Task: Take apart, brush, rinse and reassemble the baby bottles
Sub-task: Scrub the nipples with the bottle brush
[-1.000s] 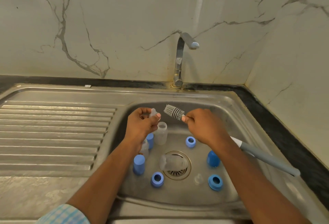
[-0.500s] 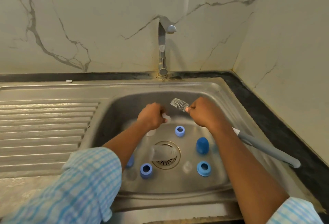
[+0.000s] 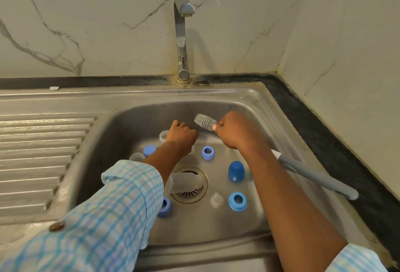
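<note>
Down in the sink (image 3: 255, 100), the left hand (image 3: 181, 134) sits curled, knuckles up, just beside an upright clear bottle (image 3: 163, 135); I cannot tell whether it holds anything. Just to its right, the right hand (image 3: 237, 131) grips the brush (image 3: 204, 121) close behind the bristles, the head pointing toward the left hand. A second clear bottle (image 3: 184, 183) lies across the drain (image 3: 190, 198), among blue rings (image 3: 207, 152) and caps (image 3: 236, 171).
</note>
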Action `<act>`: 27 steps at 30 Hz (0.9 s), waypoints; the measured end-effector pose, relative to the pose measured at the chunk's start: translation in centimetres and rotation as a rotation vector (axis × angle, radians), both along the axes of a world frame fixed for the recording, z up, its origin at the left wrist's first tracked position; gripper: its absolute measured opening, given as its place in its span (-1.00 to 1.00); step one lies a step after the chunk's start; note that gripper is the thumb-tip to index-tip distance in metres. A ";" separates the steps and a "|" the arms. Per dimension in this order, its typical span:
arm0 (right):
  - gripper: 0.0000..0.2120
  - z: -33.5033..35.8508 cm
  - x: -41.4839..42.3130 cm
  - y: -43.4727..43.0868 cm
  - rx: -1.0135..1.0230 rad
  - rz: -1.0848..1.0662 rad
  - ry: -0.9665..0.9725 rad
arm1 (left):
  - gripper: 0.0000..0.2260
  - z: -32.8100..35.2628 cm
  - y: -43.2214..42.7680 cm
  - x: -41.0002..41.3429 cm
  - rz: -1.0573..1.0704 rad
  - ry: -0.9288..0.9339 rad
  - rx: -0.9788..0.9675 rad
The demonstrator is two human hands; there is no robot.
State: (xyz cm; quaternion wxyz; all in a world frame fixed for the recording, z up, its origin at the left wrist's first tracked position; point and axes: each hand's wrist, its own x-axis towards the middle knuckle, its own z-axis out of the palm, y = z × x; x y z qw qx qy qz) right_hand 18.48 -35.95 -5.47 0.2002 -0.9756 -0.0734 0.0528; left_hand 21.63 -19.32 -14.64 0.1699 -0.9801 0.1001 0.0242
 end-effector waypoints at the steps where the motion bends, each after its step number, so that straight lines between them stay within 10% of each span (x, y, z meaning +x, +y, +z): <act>1: -0.75 -0.1 0.1 0.1 -0.001 0.005 -0.003 | -0.79 -0.3 0.1 0.0 0.001 0.011 0.015; 17: -0.71 -0.7 0.4 0.0 0.010 -0.035 -0.021 | -0.84 1.9 -1.4 -2.0 -0.082 -0.017 0.000; 21: -0.77 -0.4 0.2 0.1 0.005 -0.016 -0.032 | -0.83 2.5 -3.7 -4.6 -0.008 0.265 -0.349; 27: -0.80 -0.3 0.1 0.1 0.002 -0.024 -0.044 | -0.46 0.4 -5.2 -6.8 -0.048 0.631 -0.348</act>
